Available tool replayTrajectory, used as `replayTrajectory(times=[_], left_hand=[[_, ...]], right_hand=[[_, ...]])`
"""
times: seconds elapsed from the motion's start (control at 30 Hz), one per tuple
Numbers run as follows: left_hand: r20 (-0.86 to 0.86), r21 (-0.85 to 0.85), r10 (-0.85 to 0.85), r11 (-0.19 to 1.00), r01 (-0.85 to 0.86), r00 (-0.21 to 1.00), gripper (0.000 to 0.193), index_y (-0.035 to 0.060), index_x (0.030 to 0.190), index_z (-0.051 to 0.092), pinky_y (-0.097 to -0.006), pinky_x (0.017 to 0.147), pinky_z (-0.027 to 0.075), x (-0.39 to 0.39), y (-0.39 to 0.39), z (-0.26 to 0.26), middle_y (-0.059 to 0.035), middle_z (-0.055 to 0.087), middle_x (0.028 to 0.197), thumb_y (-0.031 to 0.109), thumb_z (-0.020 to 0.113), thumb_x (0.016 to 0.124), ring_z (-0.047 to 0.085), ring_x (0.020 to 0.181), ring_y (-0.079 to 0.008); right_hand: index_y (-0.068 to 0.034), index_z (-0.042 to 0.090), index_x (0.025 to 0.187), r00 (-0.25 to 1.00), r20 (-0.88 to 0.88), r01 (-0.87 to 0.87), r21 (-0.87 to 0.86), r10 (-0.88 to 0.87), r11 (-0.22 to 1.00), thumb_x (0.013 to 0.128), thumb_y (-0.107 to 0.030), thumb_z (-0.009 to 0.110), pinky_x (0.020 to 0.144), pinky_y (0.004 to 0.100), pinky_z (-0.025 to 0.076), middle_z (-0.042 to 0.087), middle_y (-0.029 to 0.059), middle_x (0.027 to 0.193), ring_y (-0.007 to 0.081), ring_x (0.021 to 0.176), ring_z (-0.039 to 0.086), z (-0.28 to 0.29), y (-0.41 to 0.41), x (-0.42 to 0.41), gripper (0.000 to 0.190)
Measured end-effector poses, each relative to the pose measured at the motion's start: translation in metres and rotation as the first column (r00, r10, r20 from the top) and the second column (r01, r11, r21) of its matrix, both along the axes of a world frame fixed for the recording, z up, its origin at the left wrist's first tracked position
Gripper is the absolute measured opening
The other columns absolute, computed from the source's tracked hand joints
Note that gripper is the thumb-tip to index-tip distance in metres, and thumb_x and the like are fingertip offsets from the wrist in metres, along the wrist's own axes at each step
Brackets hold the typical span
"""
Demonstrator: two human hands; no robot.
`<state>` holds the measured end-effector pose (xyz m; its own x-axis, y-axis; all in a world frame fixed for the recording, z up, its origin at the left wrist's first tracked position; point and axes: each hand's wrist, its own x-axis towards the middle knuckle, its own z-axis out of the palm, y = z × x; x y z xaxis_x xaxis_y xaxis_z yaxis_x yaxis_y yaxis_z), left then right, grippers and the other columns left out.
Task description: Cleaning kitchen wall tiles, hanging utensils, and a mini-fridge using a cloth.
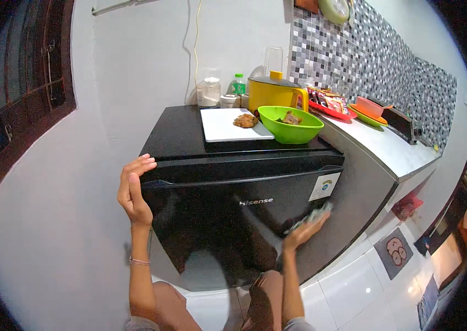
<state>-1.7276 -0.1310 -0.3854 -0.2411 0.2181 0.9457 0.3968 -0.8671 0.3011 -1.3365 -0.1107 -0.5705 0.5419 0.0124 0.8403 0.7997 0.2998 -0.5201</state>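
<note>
Before me stands a black Hisense mini fridge (217, 223), its glossy door closed. My left hand (136, 190) rests against the upper left corner of the fridge, fingertips on the edge of its top, with nothing in the palm. Low on the door's right side, my right hand (306, 231) presses a greyish cloth (310, 217) flat to the surface. The cloth is blurred and partly covered by the hand. Just above it a white sticker (324, 186) is stuck to the door.
On the fridge top are a white cutting board (221, 126) with brown food (245, 121), a green bowl (293, 130), a yellow pot (272, 95), jars (208, 93) and a green-capped bottle (239, 85). A counter (399, 155) with plates adjoins at right; a dark-framed window (31, 82) is at left.
</note>
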Motion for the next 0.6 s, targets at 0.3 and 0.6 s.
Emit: replayTrajectory(times=[0.3, 0.6], left_hand=[[-0.018, -0.010, 0.000, 1.000, 0.000, 1.000, 0.049, -0.0036, 0.100, 0.075, -0.0425, 0.110, 0.045, -0.004, -0.001, 0.001, -0.0148, 0.074, 0.112, 0.022, 0.035, 0.112, 0.066, 0.118, -0.0293], [0.017, -0.010, 0.037, 0.999, -0.037, 0.999, 0.051, -0.0050, 0.095, 0.073, -0.0425, 0.110, 0.044, 0.001, 0.001, -0.002, -0.0163, 0.073, 0.112, 0.022, 0.034, 0.112, 0.065, 0.118, -0.0298]], right_hand=[[-0.023, 0.061, 0.149, 0.577, 0.752, -0.185, -0.259, 0.318, 0.948, 0.087, -0.025, 0.069, 0.113, 0.0494, 0.034, 0.057, -0.0006, 0.151, 0.0191, 0.132, 0.052, -0.069, -0.038, -0.205, 0.062], [0.001, 0.045, 0.155, 0.924, 0.380, -0.003, -0.091, 0.038, 0.996, 0.105, -0.025, 0.047, 0.126, 0.0549, 0.023, 0.040, 0.0235, 0.163, 0.0428, 0.151, 0.036, 0.101, 0.002, -0.044, 0.057]])
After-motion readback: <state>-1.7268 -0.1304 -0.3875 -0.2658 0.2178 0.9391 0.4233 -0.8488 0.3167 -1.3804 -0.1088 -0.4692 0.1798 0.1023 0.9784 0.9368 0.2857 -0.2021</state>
